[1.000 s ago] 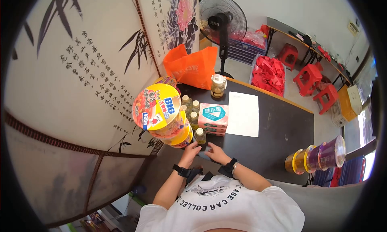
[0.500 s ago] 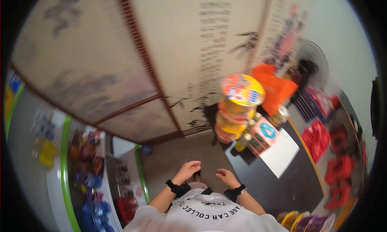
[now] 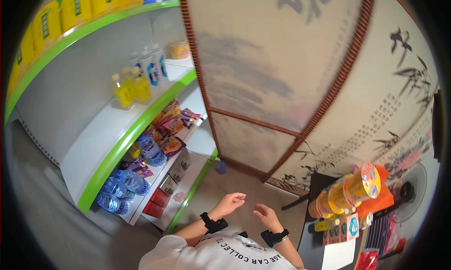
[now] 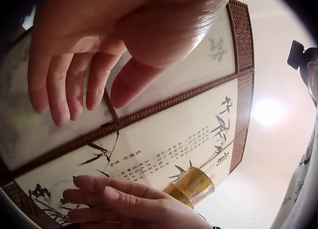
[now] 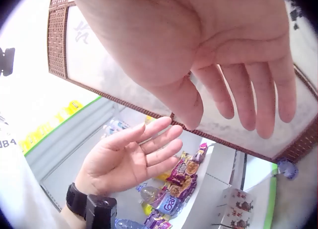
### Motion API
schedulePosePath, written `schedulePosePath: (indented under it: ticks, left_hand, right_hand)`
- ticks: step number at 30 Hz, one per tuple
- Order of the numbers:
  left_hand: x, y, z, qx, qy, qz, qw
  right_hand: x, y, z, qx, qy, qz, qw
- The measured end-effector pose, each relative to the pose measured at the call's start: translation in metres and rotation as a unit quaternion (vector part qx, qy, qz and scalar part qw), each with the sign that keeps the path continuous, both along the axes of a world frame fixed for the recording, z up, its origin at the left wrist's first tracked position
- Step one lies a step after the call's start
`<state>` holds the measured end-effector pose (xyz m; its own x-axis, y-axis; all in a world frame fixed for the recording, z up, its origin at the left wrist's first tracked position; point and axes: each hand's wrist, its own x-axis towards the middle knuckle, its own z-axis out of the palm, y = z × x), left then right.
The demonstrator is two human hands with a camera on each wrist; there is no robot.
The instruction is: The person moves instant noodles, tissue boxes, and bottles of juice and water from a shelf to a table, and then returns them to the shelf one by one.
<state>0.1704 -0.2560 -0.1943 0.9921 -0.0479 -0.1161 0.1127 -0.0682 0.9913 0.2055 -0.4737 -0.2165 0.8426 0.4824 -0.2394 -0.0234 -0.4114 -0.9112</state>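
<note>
Both hands hang in the air in front of the white shirt, apart from each other and holding nothing. In the head view the left hand (image 3: pixel 229 204) reaches out above the floor, and the right hand (image 3: pixel 268 218) is a little to its right, nearer the dark table (image 3: pixel 307 239). Relaxed, slightly bent fingers show on the left hand (image 4: pixel 99 45) in the left wrist view. The right hand (image 5: pixel 218 55) has its fingers extended and its palm in sight in the right wrist view, with the left hand (image 5: pixel 130 157) palm up beyond it.
Shelves with green edges (image 3: pixel 136 124) stand at the left, bearing yellow bottles (image 3: pixel 123 92), water bottles (image 3: pixel 134 181) and snack packets (image 3: pixel 171 145). A painted folding screen (image 3: pixel 253 68) runs behind. Stacked noodle tubs (image 3: pixel 338 195) and a pink box (image 3: pixel 342 230) stand on the table at the right.
The head view has swung left, from the table to the shelves. Both hands have come away from the small bottle at the table's edge and now hang free in the air.
</note>
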Motion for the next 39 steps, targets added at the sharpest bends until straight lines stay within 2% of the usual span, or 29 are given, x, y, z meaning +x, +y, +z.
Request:
schedulePosePath:
  ticks: [6, 8, 10, 15, 23, 25, 30, 32, 37, 39]
  left_hand:
    - [-0.006, 0.108, 0.015, 0.007, -0.039, 0.101, 0.994]
    - [-0.01, 0.144, 0.025, 0.007, -0.083, 0.176, 0.981]
    - [-0.014, 0.178, 0.036, 0.003, -0.09, 0.203, 0.975]
    - [-0.026, 0.238, 0.065, -0.009, -0.13, 0.283, 0.95]
    - [-0.031, 0.278, 0.111, -0.006, -0.169, 0.36, 0.918]
    - [-0.026, 0.284, 0.12, -0.003, -0.183, 0.381, 0.906]
    - [0.001, 0.307, 0.149, 0.036, -0.209, 0.431, 0.877]
    - [0.016, 0.317, 0.163, 0.062, -0.241, 0.446, 0.86]
    - [0.066, 0.347, 0.17, 0.087, -0.236, 0.473, 0.844]
    - [0.081, 0.353, 0.171, 0.089, -0.218, 0.48, 0.845]
  right_hand:
    - [0.038, 0.121, 0.04, 0.049, -0.061, 0.085, 0.993]
    - [0.047, 0.166, 0.055, 0.073, -0.076, 0.112, 0.988]
    - [0.055, 0.208, 0.07, 0.079, -0.093, 0.14, 0.983]
    - [0.067, 0.299, 0.09, 0.158, -0.102, 0.161, 0.969]
    - [0.102, 0.396, 0.135, 0.228, -0.143, 0.185, 0.945]
    - [0.117, 0.418, 0.142, 0.283, -0.183, 0.18, 0.924]
    - [0.152, 0.465, 0.16, 0.318, -0.16, 0.195, 0.914]
    - [0.16, 0.484, 0.169, 0.375, -0.169, 0.199, 0.89]
    - [0.181, 0.514, 0.181, 0.298, -0.221, 0.263, 0.89]
    - [0.183, 0.522, 0.179, 0.32, -0.239, 0.258, 0.88]
